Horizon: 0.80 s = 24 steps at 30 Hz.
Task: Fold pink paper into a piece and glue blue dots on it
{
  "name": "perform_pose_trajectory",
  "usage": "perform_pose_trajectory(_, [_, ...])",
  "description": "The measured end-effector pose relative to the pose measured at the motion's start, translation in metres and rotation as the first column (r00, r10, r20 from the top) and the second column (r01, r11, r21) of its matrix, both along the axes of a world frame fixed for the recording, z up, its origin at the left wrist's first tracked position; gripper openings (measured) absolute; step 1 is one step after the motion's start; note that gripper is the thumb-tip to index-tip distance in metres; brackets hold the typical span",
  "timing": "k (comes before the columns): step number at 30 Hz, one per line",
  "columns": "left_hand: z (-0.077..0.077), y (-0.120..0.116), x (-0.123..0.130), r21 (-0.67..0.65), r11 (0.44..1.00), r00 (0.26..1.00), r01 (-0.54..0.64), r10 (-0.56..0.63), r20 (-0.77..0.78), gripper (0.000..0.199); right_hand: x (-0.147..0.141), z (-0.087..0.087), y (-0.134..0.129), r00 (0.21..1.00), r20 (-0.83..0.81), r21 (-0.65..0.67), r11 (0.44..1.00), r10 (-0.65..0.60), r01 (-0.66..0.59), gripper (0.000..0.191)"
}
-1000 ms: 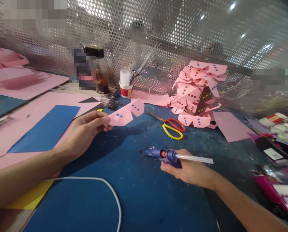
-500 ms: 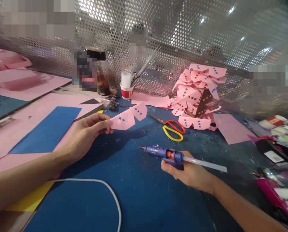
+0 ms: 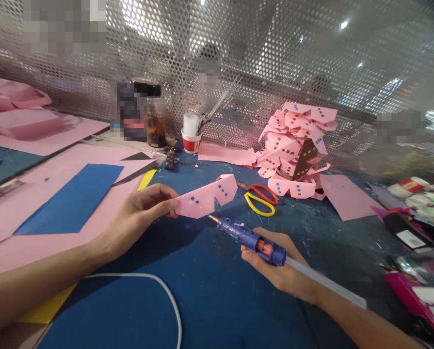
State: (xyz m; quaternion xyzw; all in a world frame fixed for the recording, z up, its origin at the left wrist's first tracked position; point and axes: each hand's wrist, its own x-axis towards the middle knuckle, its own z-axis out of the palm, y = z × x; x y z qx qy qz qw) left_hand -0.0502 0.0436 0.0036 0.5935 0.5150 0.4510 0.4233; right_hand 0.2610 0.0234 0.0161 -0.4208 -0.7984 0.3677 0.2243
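Between the thumb and fingers of my left hand (image 3: 146, 208) is the left end of a pink paper mask piece (image 3: 202, 201), cut with a notch and dotted with small blue squares. It is held up over the blue table (image 3: 217, 300). My right hand (image 3: 278, 261) is closed around a blue hot glue gun (image 3: 244, 235). A long clear glue stick (image 3: 329, 283) juts from its back end. The gun's metal tip points left, close below the paper's lower edge; I cannot tell whether they touch. Scissors (image 3: 262, 199) with red and yellow handles lie just behind the gun.
A pile of similar pink paper pieces (image 3: 289, 150) stands at the back right. A red-and-white cup (image 3: 191, 143) of sticks and a dark-lidded jar (image 3: 155, 118) stand by the perforated metal wall. Blue paper (image 3: 71, 198) lies left on pink sheets. A white cable (image 3: 169, 291) curves in front.
The pink piece has come down and to the right in my left hand. The glue gun has tilted, its tip higher than its back, and now sits nearer the paper.
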Motion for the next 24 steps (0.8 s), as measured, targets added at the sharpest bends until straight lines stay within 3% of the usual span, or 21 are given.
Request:
perform_pose_trajectory(8, [-0.003, -0.005, -0.001, -0.002, 0.999, 0.998, 0.033, -0.033, -0.048, 0.016, 0.002, -0.009, 0.006, 0.99, 0.013, 0.185, 0.972, 0.142, -0.142, 0.013])
perform_pose_trajectory(16, [-0.005, -0.006, -0.001, -0.027, 0.998, 0.996, 0.061, -0.062, -0.059, 0.018, 0.004, -0.012, 0.008, 0.973, 0.055, 0.191, 0.954, 0.225, -0.231, 0.02])
perform_pose_trajectory(24, [-0.004, -0.005, 0.0, -0.044, 0.996, 0.996, 0.073, -0.075, -0.049, 0.021, 0.003, -0.017, 0.009, 0.975, 0.083, 0.219, 0.951, 0.204, -0.218, 0.018])
